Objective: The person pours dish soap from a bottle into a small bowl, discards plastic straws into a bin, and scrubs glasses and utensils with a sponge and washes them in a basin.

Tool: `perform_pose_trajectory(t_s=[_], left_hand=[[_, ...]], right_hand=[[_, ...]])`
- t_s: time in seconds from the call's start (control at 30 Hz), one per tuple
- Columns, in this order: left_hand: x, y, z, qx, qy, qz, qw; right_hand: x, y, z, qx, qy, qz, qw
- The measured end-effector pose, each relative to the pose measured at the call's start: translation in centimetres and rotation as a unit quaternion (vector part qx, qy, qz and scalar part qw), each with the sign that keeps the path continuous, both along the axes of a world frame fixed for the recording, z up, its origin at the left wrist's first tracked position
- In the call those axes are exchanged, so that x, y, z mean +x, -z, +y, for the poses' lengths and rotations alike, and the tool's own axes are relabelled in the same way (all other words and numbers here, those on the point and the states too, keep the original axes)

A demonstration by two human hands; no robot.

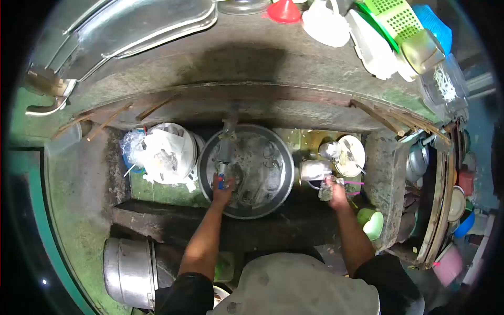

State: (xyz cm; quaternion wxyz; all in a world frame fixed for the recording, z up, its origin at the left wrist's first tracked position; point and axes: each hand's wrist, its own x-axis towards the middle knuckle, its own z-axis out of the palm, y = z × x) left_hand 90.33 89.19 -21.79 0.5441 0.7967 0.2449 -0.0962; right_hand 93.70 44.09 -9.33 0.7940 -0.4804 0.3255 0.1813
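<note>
My left hand [224, 192] is closed around a blue and red piece, apparently the handle of the grey metal tap [224, 151]. It is over the near left part of a big round metal basin [290, 173] of cloudy water, where several clear glass-like items lie partly under the surface. To the right of the basin, my right hand [338, 197] grips a small, clear, shiny object [325, 191] whose kind I cannot make out. Just beyond that hand lies a silver metal cup [315, 170], near a plate [356, 149] with food scraps.
A white bucket [181, 157] heaped with plastic waste stands left of the basin. A green cup [373, 224] rests by the trough's right wall. A large metal pot [128, 273] is at lower left. Trays [152, 26] and a red funnel [284, 11] line the ledge.
</note>
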Motion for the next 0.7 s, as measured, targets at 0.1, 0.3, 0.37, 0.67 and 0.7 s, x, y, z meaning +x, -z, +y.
perform_pose_trajectory(t_s=[0.1,0.3,0.37,0.67,0.7], left_hand=[[1.6,-10.8,-1.4,-0.052,-0.051,0.091,0.993],[0.1,-9.7,-1.3,0.035,-0.011,-0.051,0.998],[-0.9,-8.1,-1.2,0.119,-0.011,-0.101,0.988],[-1.2,-14.9,-7.4,0.127,0.021,-0.222,0.966],[-0.9,-16.7,-8.7,0.048,0.069,-0.182,0.98]], right_hand=[[-2.0,-1.1,1.0,0.175,0.12,0.078,0.974],[-5.1,3.9,3.0,0.167,0.102,-0.135,0.971],[-4.9,3.8,3.7,0.219,0.111,-0.139,0.959],[-4.5,1.1,3.0,0.417,0.166,-0.048,0.892],[-4.7,1.5,2.7,0.409,0.189,-0.039,0.892]])
